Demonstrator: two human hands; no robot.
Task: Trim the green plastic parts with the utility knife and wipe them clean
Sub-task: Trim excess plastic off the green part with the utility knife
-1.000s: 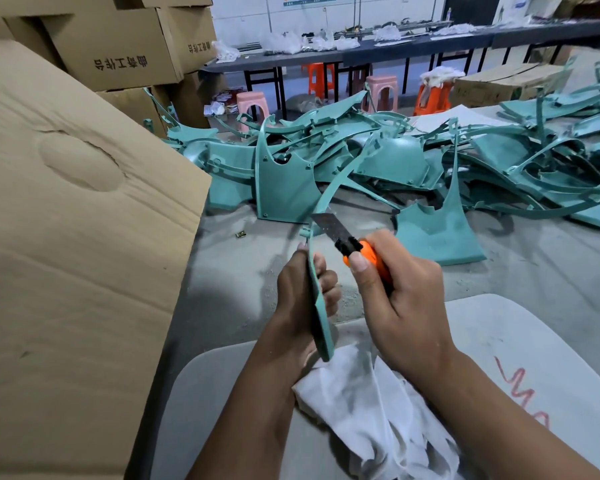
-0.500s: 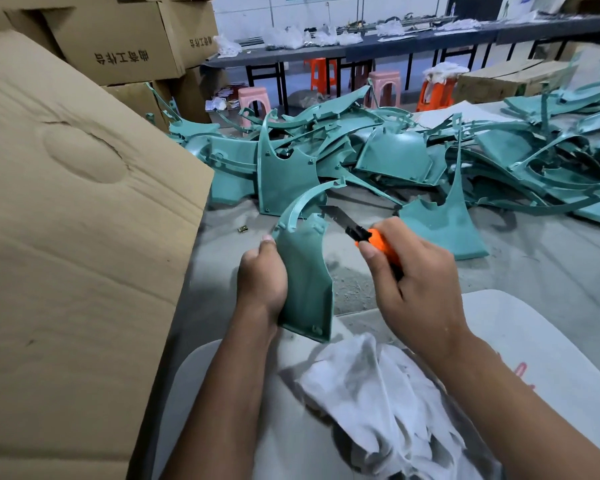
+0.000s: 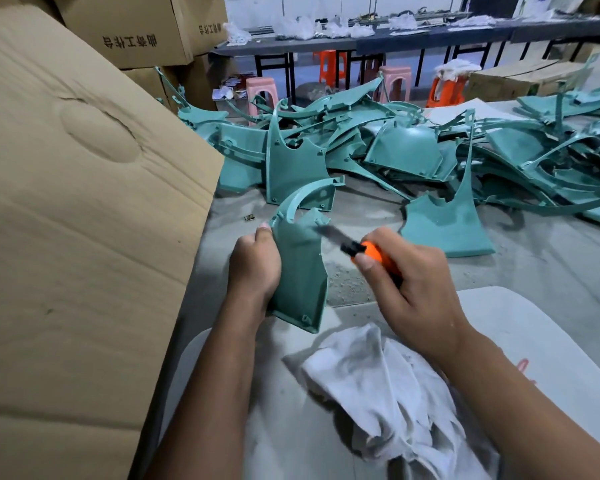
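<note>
Our left hand point(image 3: 255, 263) grips the green plastic panel point(image 3: 300, 271) upright, exposing its edge, while our right hand point(image 3: 409, 289) clamps the orange utility knife point(image 3: 361, 249) against it.

Left hand point(image 3: 255, 261) gripping green plastic part point(image 3: 300, 271) upright by its left edge. Right hand point(image 3: 409, 289) holding orange utility knife point(image 3: 368, 252), blurred blade at the part's upper right edge. White rag point(image 3: 378, 386) at 6 o'clock. Heap of green parts point(image 3: 413, 147) at 1 o'clock. Cardboard sheet point(image 3: 77, 237) at 9 o'clock.

One head camera looks forward and down, close over both hands point(image 3: 253, 261), table point(image 3: 551, 271) and far benches point(image 3: 395, 43) behind.
</note>
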